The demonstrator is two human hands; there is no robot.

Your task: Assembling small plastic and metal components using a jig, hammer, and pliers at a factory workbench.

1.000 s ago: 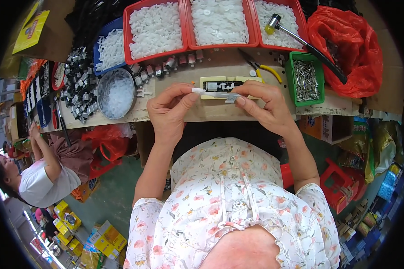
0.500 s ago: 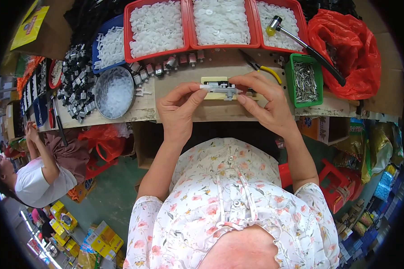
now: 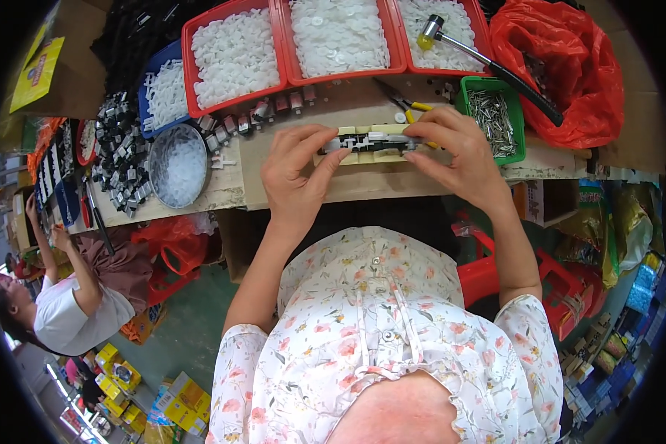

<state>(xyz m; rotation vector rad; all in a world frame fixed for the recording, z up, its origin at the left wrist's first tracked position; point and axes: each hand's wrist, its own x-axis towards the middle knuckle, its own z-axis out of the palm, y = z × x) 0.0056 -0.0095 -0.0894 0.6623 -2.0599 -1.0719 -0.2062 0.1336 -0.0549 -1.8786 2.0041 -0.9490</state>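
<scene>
My left hand (image 3: 297,177) and my right hand (image 3: 459,152) hold a long narrow black and white part (image 3: 374,138) between their fingertips, one at each end. The part lies flat on a pale yellow block (image 3: 362,153) that sits on the wooden bench (image 3: 288,189). My left thumb and forefinger pinch the part's left end. My right fingers press on its right end.
Red trays (image 3: 237,55) of white plastic pieces line the back. A hammer (image 3: 481,55) lies across one tray. A green bin of metal pins (image 3: 492,122), yellow-handled pliers (image 3: 403,100), a round bowl (image 3: 177,164), black parts (image 3: 118,159) and a red bag (image 3: 562,70) surround the block. Another person (image 3: 66,311) crouches at lower left.
Both hands have carried the narrow part away from my body and set it down on the yellow block.
</scene>
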